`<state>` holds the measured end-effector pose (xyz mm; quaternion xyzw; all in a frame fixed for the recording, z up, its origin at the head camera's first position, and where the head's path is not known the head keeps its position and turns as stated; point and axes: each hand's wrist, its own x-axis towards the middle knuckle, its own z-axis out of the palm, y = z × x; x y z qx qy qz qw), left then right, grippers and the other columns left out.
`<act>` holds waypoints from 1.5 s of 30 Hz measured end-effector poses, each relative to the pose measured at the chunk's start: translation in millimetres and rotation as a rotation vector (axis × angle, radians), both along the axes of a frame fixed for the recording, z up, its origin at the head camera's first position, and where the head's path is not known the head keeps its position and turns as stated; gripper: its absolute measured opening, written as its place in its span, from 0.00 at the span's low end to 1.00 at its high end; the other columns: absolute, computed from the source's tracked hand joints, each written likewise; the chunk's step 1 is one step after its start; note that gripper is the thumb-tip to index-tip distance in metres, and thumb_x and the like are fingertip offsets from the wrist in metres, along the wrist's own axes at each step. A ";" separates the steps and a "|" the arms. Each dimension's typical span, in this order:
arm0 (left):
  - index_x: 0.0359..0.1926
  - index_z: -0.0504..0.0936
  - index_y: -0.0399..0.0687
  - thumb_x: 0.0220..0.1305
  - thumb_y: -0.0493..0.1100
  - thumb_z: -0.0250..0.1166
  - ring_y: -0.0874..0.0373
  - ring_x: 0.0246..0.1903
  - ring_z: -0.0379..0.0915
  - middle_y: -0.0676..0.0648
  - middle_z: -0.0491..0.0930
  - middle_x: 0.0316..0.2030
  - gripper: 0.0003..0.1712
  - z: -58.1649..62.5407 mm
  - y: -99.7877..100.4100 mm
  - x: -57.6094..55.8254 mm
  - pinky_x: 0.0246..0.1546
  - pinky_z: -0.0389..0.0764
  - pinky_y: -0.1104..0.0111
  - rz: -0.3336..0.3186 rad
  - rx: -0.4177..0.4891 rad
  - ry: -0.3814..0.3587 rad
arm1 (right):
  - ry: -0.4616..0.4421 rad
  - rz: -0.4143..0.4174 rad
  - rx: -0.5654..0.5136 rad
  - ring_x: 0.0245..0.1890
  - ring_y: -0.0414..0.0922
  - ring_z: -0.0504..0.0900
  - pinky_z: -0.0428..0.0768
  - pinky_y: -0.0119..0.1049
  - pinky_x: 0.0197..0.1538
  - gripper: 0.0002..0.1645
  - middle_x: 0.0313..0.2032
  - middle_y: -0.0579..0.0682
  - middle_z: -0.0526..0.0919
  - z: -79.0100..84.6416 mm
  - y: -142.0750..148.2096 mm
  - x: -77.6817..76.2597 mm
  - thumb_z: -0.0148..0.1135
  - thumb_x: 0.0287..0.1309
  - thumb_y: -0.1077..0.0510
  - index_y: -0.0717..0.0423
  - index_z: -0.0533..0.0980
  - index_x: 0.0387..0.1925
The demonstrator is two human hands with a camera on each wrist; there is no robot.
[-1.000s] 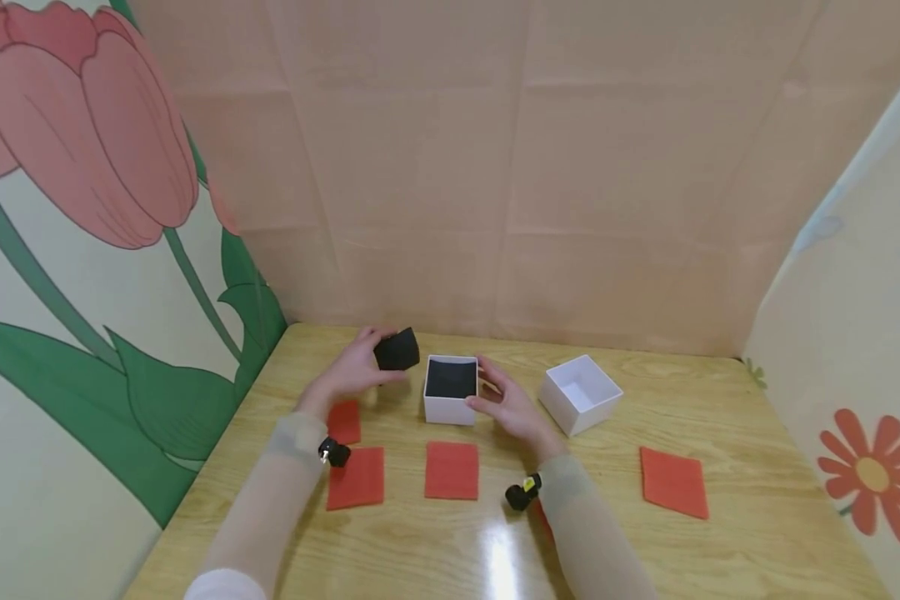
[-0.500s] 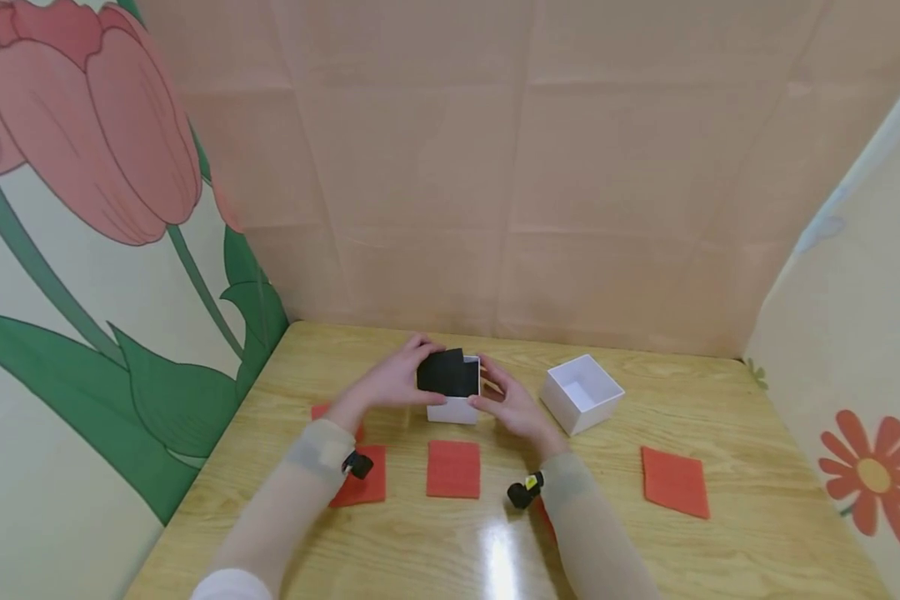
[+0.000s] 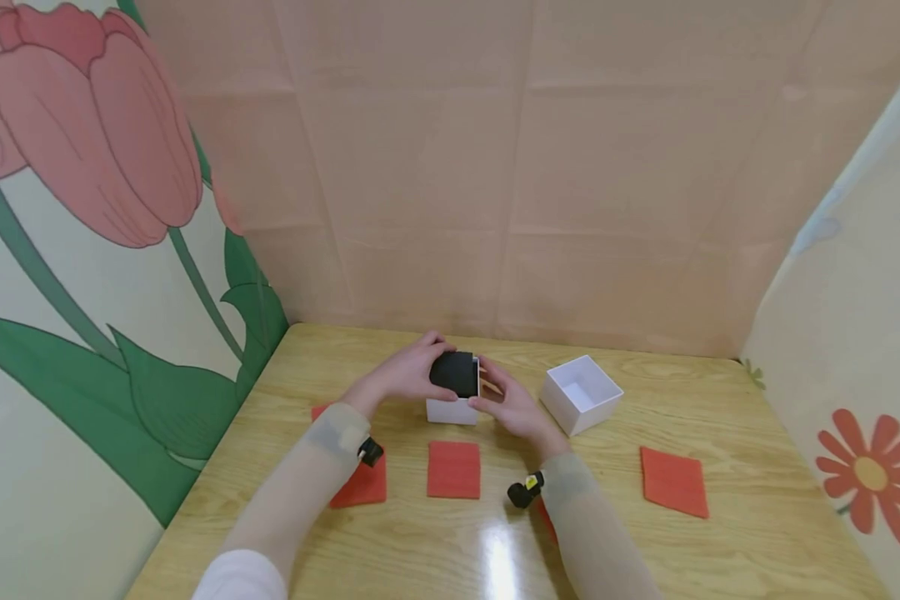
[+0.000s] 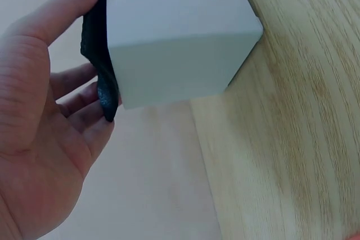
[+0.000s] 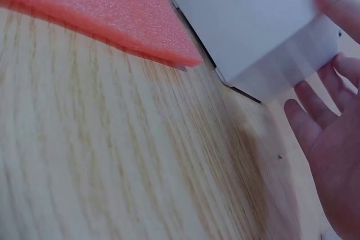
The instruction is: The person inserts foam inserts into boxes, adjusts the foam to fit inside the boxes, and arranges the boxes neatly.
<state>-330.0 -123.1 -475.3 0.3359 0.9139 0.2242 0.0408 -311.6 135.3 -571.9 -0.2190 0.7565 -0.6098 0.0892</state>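
A white square box [image 3: 452, 412] stands upright on the wooden table. Over its top lies a thin, black, leathery piece [image 3: 453, 373], which my left hand [image 3: 411, 372] pinches between thumb and fingers. In the left wrist view the black piece [image 4: 100, 49] bends at the box's rim, its near corner curling outside the wall. My right hand [image 3: 516, 410] holds the box's right side, thumb on the front rim and fingers behind, as the right wrist view shows on the white wall [image 5: 259, 21]. The box's inside is mostly hidden.
A second white box [image 3: 583, 396], open and turned at an angle, stands to the right. Red foam squares lie in front: one in the middle [image 3: 453, 469], one at right [image 3: 673, 482], others partly under the arms. Behind the table hangs a pinkish cloth [image 3: 495, 183].
My left hand has brought the black piece from left of the box rightward over its top and lowered it there. The right hand stays at the box's right side.
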 end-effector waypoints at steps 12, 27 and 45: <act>0.75 0.73 0.41 0.58 0.64 0.81 0.49 0.61 0.74 0.45 0.67 0.66 0.52 -1.3 5.5 -1.2 0.68 0.75 0.55 -0.010 0.003 -0.038 | 0.004 0.019 0.028 0.81 0.61 0.58 0.62 0.57 0.78 0.54 0.84 0.58 0.53 -3.3 1.0 -0.7 0.70 0.72 0.58 0.55 0.47 0.87; 0.76 0.72 0.42 0.59 0.63 0.81 0.50 0.62 0.72 0.45 0.67 0.67 0.52 -12.6 2.7 -4.5 0.67 0.75 0.57 -0.043 0.026 -0.074 | 0.028 0.021 0.032 0.80 0.60 0.59 0.63 0.56 0.77 0.54 0.83 0.57 0.55 -6.0 0.0 0.1 0.71 0.72 0.56 0.58 0.48 0.86; 0.69 0.82 0.48 0.75 0.53 0.70 0.45 0.70 0.69 0.44 0.75 0.69 0.28 -6.4 -25.1 -3.8 0.73 0.68 0.49 0.071 0.092 -0.024 | 0.020 0.009 0.025 0.81 0.60 0.58 0.61 0.56 0.78 0.55 0.84 0.56 0.53 -2.6 0.5 1.0 0.71 0.72 0.57 0.58 0.48 0.86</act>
